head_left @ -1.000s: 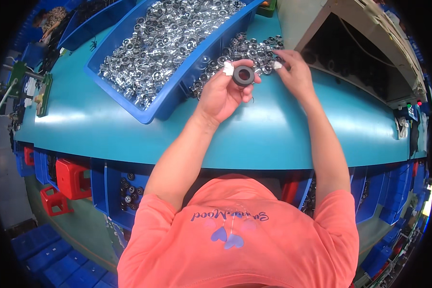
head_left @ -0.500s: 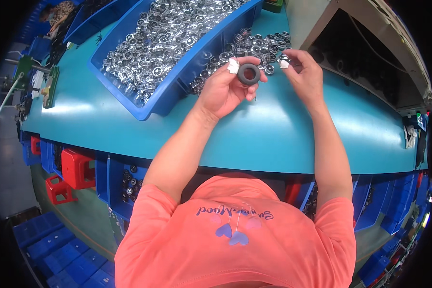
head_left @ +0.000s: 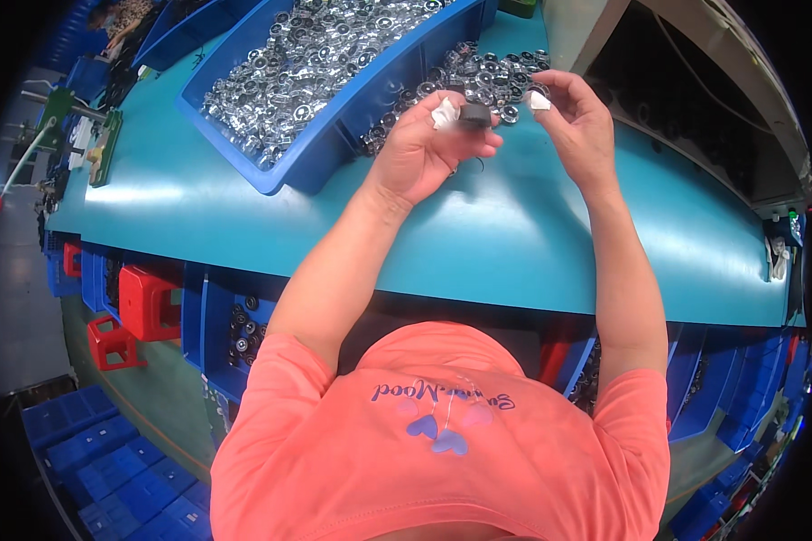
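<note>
- Your left grip [head_left: 415,153] is just right of the near end of the bin [head_left: 311,165], palm turned partly up, fingers and thumb closed on a ring.
- That ring [head_left: 475,116], black and thick, is right of the bin, held up over the surface [head_left: 478,243]; it stands nearly edge-on to you and is blurred.
- Your right grip [head_left: 588,135] is farther right of the bin, thumb and forefinger pinched nearly together on a clear wheel [head_left: 538,89], partly hidden by the fingertips.
- You have a white wrap [head_left: 444,114] on the left thumb and another at the right thumb's tip.
- Beside the bin's right wall, a loose pile [head_left: 489,79] of clear, dark-centred wheels lies on the surface, just beyond your fingers.
- The blue bin itself carries a heap [head_left: 334,68] of the same wheels.
- Well right of the bin stands a pale cabinet [head_left: 579,25] with a dark opening.
- Left of the bin, you have a green clamp [head_left: 106,151] on the surface.
</note>
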Demonstrator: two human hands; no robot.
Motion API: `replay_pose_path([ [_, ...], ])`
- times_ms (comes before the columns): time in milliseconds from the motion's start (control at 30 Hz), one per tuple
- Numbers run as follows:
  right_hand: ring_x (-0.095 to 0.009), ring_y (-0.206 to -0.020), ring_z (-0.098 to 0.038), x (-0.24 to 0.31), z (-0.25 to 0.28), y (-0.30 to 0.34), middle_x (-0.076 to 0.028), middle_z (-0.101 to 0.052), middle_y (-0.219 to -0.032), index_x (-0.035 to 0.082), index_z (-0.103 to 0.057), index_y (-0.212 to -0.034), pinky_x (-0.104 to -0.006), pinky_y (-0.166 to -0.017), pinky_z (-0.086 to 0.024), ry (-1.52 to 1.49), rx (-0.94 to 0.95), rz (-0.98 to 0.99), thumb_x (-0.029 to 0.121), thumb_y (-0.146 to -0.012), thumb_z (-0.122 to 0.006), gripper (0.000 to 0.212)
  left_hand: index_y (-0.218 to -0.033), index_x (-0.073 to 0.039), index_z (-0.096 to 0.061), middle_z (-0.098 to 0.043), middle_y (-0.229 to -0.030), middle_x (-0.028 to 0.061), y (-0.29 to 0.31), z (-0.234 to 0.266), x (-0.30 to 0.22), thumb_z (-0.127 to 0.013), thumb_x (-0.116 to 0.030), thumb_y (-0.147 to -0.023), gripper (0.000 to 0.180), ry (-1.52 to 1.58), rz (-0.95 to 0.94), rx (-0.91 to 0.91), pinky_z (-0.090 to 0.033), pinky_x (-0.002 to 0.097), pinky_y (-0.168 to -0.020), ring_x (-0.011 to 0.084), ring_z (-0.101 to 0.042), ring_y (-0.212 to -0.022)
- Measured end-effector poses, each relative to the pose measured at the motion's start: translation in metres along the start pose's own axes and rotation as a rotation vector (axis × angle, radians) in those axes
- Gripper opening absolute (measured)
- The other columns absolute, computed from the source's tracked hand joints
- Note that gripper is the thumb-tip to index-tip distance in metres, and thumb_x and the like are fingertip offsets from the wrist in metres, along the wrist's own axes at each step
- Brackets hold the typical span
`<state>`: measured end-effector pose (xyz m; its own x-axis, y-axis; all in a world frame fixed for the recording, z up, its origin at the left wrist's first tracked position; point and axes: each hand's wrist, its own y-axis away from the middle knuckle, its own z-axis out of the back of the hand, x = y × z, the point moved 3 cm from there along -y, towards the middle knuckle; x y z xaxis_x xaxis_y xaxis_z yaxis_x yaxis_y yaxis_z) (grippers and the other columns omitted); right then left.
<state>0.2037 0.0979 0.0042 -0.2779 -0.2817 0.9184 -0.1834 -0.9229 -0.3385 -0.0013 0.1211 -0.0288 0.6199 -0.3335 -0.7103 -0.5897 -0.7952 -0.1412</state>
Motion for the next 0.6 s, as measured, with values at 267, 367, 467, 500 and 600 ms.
replay_pose_path([
  [267,-0.008,-0.086,-0.063,0.002,-0.003,0.003,-0.002,-0.069,-0.097,0.003,-0.066,-0.107,-0.0242,-0.076,-0.051,-0.13,0.08,-0.136,0.005,-0.081,-0.072,0.027,-0.107,0.001,-0.062,-0.068,-0.103,0.022,0.002,-0.003,-0.001,-0.042,-0.039,-0.105,0.045,0.121,0.128,0.008,-0.06,0.0355,-0.071,0.0255,-0.07,-0.08],
  [367,-0.007,-0.086,-0.061,0.01,-0.004,0.003,-0.001,-0.069,-0.098,0.004,-0.066,-0.107,-0.0232,-0.073,-0.048,-0.233,0.144,-0.214,0.004,-0.081,-0.071,0.027,-0.109,0.002,-0.062,-0.068,-0.103,0.0217,0.002,-0.003,0.0,-0.04,-0.042,-0.106,0.049,0.15,0.135,-0.002,-0.058,0.0354,-0.069,0.0236,-0.067,-0.077],
  [467,-0.007,-0.087,-0.06,0.007,-0.007,0.005,-0.002,-0.069,-0.1,0.005,-0.065,-0.108,-0.0228,-0.072,-0.046,-0.281,0.158,-0.239,0.005,-0.081,-0.07,0.028,-0.11,0.002,-0.062,-0.068,-0.104,0.0221,0.001,-0.001,0.003,-0.038,-0.038,-0.105,0.047,0.188,0.143,-0.01,-0.056,0.0356,-0.069,0.0227,-0.065,-0.076],
  [500,-0.008,-0.087,-0.061,0.006,-0.007,0.005,-0.002,-0.069,-0.101,0.005,-0.065,-0.109,-0.023,-0.072,-0.046,-0.286,0.165,-0.247,0.005,-0.081,-0.07,0.028,-0.11,0.002,-0.062,-0.068,-0.105,0.0223,0.001,0.0,0.003,-0.038,-0.036,-0.105,0.045,0.203,0.144,-0.012,-0.056,0.0358,-0.07,0.0225,-0.065,-0.077],
  [600,-0.009,-0.088,-0.061,0.003,-0.008,0.005,-0.003,-0.068,-0.105,0.005,-0.065,-0.11,-0.0238,-0.072,-0.047,-0.295,0.181,-0.271,0.004,-0.081,-0.07,0.029,-0.111,0.003,-0.061,-0.068,-0.106,0.0228,0.0,0.002,0.004,-0.036,-0.026,-0.1,0.04,0.216,0.133,-0.004,-0.055,0.0358,-0.071,0.022,-0.064,-0.077],
])
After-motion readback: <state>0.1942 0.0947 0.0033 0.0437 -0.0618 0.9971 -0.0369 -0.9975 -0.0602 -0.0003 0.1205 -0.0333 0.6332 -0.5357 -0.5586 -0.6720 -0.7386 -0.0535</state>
